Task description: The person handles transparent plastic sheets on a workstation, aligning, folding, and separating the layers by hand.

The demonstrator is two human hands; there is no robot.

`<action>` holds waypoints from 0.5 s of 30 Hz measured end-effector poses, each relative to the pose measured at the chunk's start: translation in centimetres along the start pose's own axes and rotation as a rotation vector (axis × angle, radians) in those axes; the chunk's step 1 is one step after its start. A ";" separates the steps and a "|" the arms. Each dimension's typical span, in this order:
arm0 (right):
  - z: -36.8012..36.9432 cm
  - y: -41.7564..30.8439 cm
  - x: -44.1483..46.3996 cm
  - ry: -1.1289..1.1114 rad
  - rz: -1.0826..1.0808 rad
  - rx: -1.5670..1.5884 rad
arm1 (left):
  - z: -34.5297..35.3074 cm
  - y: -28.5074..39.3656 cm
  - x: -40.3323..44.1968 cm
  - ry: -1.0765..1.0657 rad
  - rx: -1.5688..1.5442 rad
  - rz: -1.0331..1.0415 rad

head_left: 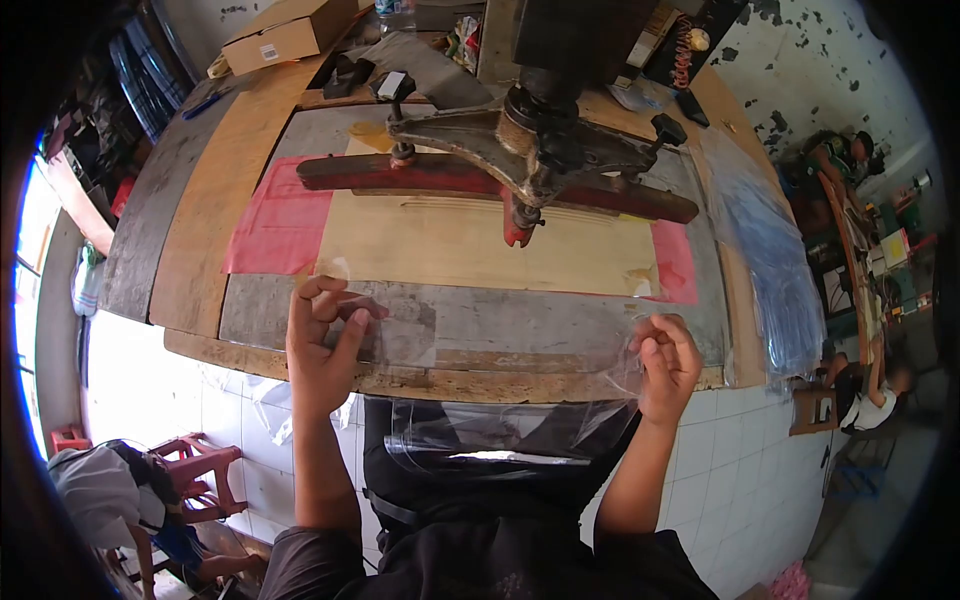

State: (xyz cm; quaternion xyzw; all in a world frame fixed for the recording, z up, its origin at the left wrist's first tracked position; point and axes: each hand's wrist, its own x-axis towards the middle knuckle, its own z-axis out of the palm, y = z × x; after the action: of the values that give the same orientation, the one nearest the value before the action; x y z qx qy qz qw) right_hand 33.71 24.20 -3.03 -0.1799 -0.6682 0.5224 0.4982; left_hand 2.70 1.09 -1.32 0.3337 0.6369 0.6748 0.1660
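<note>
My left hand (pixel 325 335) is closed in a pinch on one end of a clear plastic sheet (pixel 490 435). My right hand (pixel 665 365) pinches its other end, with the fingers curled. Between them the sheet spans the front edge of the worktable and droops toward my lap; its outline is hard to follow. Beyond my hands a tan board (pixel 430 250) lies on a grey plate, with pink sheets (pixel 275 220) showing at both ends. Above the board hangs a machine's red bar (pixel 450 183), bolted to a cast metal bracket (pixel 455 135).
A pile of bluish clear plastic (pixel 770 270) lies on the table's right side. At the back left stands a cardboard box (pixel 285 38). One person (pixel 100 490) is at lower left near a red stool (pixel 200 465); others are at far right.
</note>
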 end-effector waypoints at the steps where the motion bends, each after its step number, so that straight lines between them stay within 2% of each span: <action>1: 0.2 -0.1 0.0 0.014 0.019 0.000 | 0.0 -0.1 0.0 -0.001 0.000 0.000; 6: 0.3 0.2 0.2 0.008 -0.020 -0.024 | -0.2 -0.4 0.0 -0.010 -0.051 -0.019; 15: 0.4 -0.7 0.5 -0.036 0.053 -0.100 | -0.2 -0.2 0.0 -0.017 -0.016 -0.029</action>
State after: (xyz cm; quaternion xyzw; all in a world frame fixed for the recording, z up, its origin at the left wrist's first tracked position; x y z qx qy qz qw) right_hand 33.36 24.05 -2.15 -0.2127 -0.6973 0.5045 0.4626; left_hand 2.48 0.96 -1.53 0.3288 0.6350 0.6745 0.1838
